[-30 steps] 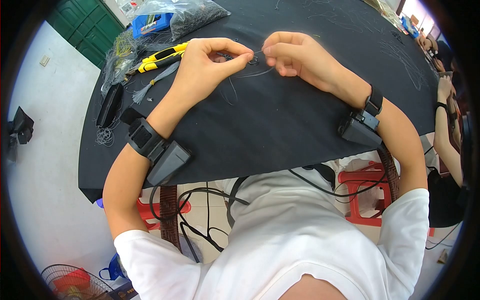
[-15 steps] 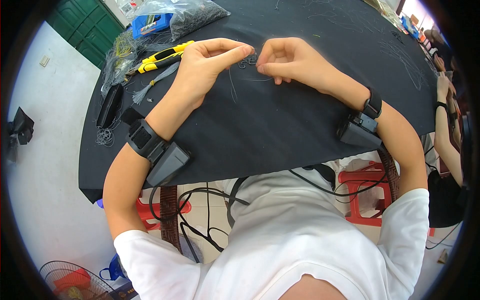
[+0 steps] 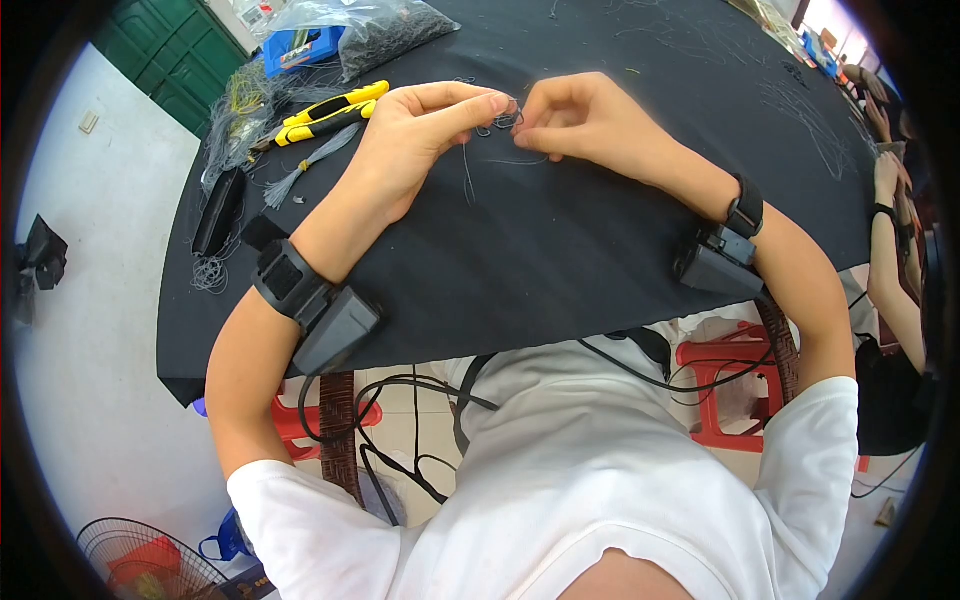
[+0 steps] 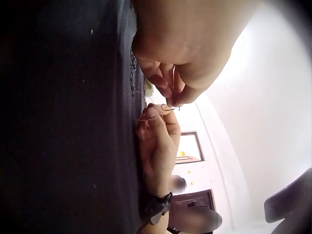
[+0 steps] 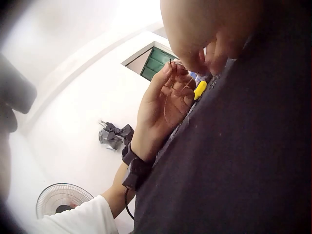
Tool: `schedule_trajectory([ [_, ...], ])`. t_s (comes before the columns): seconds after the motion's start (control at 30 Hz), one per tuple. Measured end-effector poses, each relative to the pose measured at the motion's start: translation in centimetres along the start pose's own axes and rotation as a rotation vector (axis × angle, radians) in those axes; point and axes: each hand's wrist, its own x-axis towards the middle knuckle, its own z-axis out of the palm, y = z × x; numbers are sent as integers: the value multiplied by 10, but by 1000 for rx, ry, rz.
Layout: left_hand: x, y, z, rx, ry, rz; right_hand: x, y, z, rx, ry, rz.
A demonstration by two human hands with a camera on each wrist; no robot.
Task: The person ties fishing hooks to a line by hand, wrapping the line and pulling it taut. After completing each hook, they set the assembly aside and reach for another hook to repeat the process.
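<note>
The left hand (image 3: 410,140) pinches a small dark hook (image 4: 168,108) between thumb and index finger, above the black cloth. A thin line hangs below that hand. Close at its right, the right hand (image 3: 590,125) has thumb and index finger pinched on a fine line (image 4: 146,119), its fingertips almost at the hook. Behind the fingertips, a small pile of dark hooks (image 3: 484,131) lies on the cloth, partly hidden by the left hand. In the right wrist view, line loops down across the left palm (image 5: 173,100).
Yellow-black pliers (image 3: 330,113), a tied bundle of line (image 3: 313,164) and a black case (image 3: 219,212) lie left on the black cloth (image 3: 540,260). Behind are a bag of dark pieces (image 3: 395,38) and a blue box (image 3: 300,50). Loose line lies right; another person's arm is at the far right.
The right hand has moved slightly down and nearer the left fingertips since a second ago. The line stretched between the hands earlier no longer shows taut, and the hook now shows at the left fingertips.
</note>
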Motion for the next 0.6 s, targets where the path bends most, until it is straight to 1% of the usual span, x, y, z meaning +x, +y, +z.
schedule_trajectory([
  [0.13, 0, -2, 1, 16, 43, -2, 0, 0, -1, -10, -115, -16],
  [0.23, 0, -1, 3, 39, 105, 24, -1, -1, 1, 7, -80, -49],
  [0.43, 1, -2, 0, 41, 97, 30, 0, 0, 1, 54, -70, -82],
  [0.53, 1, -1, 0, 60, 100, 69, 0, -2, 2, 97, 4, -94],
  [0.6, 1, -2, 0, 113, 109, 100, -2, -9, 0, 103, 29, -49],
])
